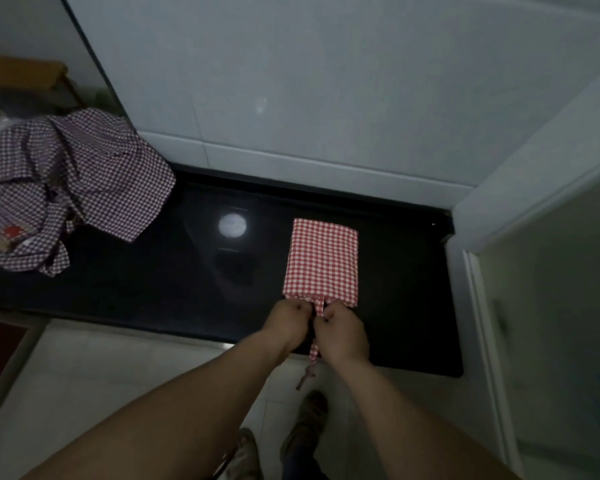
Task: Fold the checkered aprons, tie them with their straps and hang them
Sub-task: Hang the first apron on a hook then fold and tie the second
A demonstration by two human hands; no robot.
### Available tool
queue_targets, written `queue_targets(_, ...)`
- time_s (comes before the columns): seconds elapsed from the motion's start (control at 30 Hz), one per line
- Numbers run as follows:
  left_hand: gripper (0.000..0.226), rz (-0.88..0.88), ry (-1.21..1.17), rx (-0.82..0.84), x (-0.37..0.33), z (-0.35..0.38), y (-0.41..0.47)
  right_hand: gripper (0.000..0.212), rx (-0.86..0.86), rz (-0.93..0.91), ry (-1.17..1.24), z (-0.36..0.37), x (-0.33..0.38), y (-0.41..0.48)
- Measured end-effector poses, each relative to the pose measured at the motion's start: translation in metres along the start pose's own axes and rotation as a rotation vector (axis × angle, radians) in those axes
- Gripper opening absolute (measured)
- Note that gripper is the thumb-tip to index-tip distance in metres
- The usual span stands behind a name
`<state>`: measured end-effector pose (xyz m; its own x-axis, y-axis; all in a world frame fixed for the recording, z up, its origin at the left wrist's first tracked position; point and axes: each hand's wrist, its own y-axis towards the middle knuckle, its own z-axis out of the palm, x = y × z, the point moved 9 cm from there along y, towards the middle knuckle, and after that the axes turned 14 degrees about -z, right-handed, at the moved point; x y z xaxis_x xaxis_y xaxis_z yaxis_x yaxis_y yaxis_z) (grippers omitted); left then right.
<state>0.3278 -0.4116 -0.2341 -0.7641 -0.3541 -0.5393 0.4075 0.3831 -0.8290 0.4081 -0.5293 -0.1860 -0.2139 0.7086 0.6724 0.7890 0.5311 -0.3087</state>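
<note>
A red-and-white checkered apron (pixel 321 259) lies folded into a neat rectangle on the black glossy counter (pixel 174 271). Its strap (pixel 320 308) comes out of the near edge and hangs down over the counter's front. My left hand (pixel 290 320) and my right hand (pixel 342 332) sit side by side at that near edge, fingers curled, both pinching the strap. A purple-and-white checkered apron (pixel 84 181) lies crumpled in a heap at the counter's left end.
White tiled wall (pixel 291 81) rises behind the counter. A white panel or door (pixel 541 278) stands at the right. A wooden stool (pixel 25 74) shows at far left. My feet (pixel 305 424) stand on the pale floor below the counter.
</note>
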Motion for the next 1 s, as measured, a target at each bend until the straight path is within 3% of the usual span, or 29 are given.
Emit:
queue_targets(0.17,0.018,-0.099,-0.163,0.095,-0.005,0.009,0.003,0.03,0.095,0.055,0.181,0.0,-0.014,0.004)
queue_targets(0.23,0.009,-0.072,-0.111,0.09,-0.011,0.01,0.001,0.028,0.154,0.056,0.206,-0.005,-0.012,0.001)
queue_targets(0.4,0.02,0.047,0.126,-0.036,-0.017,0.005,-0.005,0.022,0.136,0.099,0.302,-0.031,-0.004,-0.016)
queue_targets(0.47,0.019,0.188,0.327,-0.172,-0.027,-0.007,-0.02,0.024,0.194,0.073,0.332,-0.036,0.002,-0.024)
queue_targets(0.57,0.018,0.573,0.585,-0.5,-0.052,-0.029,-0.051,0.017,0.286,0.01,0.319,-0.047,0.024,-0.027)
queue_targets(0.67,0.035,0.8,0.821,-0.413,-0.076,-0.015,-0.058,0.006,0.336,-0.001,0.289,-0.062,0.046,-0.014)
queue_targets(0.8,0.023,0.8,0.948,-0.278,-0.098,0.006,-0.039,0.012,0.345,-0.059,0.359,-0.084,0.082,0.028)
queue_targets(0.9,0.025,0.634,0.772,-0.206,-0.099,0.003,-0.016,0.025,0.315,-0.007,0.663,-0.093,0.093,0.066)
queue_targets(1.0,0.032,0.473,0.653,-0.188,-0.098,-0.002,0.008,0.028,0.341,-0.048,0.644,-0.086,0.084,0.115)
